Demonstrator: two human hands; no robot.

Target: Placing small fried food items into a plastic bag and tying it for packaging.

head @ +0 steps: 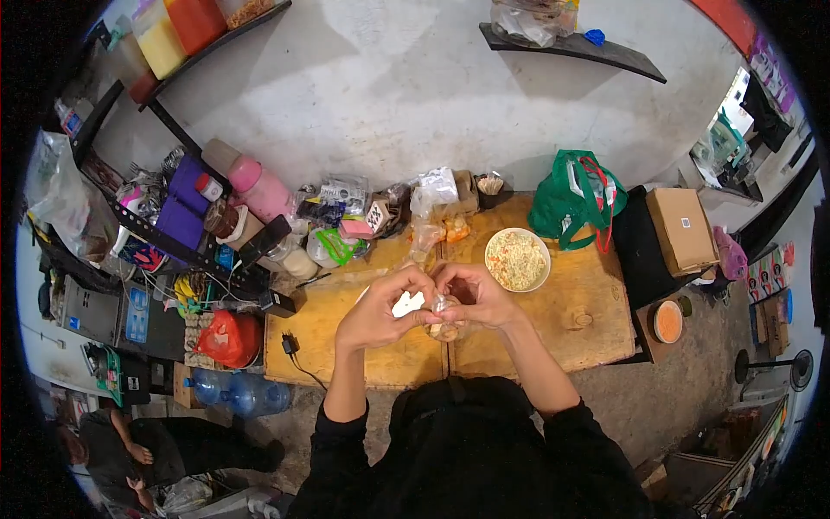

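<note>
My left hand [388,310] and my right hand [481,295] meet over the front middle of the wooden table [551,331]. Between their fingertips they pinch the gathered neck of a small clear plastic bag [445,329], which holds something light brown that I cannot make out. Behind my left hand a white bowl or plate [410,303] shows in part. Beyond my right hand stands a white bowl of shredded vegetables [517,259]. Farther back, small clear bags with orange contents [457,229] lie near a stack of clear plastic bags [425,235].
A green tote bag [570,201] and a cardboard box [682,231] are at the back right. Jars, a pink jug [259,188] and packets crowd the back left. A black charger [290,344] trails its cable over the front edge. Another person [142,447] is at the lower left.
</note>
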